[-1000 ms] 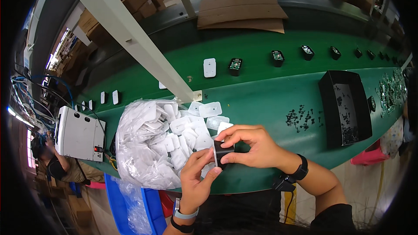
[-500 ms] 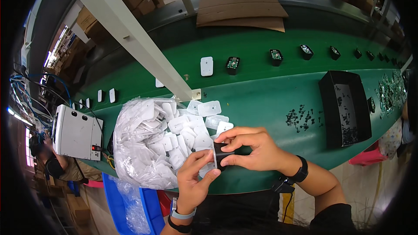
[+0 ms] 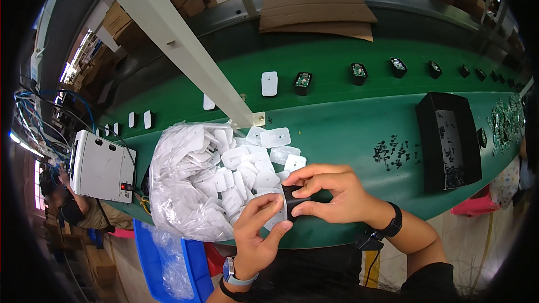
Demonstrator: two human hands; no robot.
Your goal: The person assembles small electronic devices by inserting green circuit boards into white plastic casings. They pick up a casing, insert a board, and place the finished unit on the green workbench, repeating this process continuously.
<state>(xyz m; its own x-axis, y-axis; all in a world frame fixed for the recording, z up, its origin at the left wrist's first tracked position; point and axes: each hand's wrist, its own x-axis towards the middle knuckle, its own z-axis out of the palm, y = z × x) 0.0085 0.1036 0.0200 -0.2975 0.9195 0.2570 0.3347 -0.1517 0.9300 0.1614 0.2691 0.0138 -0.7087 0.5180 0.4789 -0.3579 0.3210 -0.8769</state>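
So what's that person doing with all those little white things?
A person is holding a small black part in the right hand and pressing a white plastic cover against it with the left hand. A clear bag of white covers lies open beside the hands on the green table. More black parts sit in a row farther back.

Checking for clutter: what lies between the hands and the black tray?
Head view: bare green belt with scattered small dark bits between the hands and black tray.
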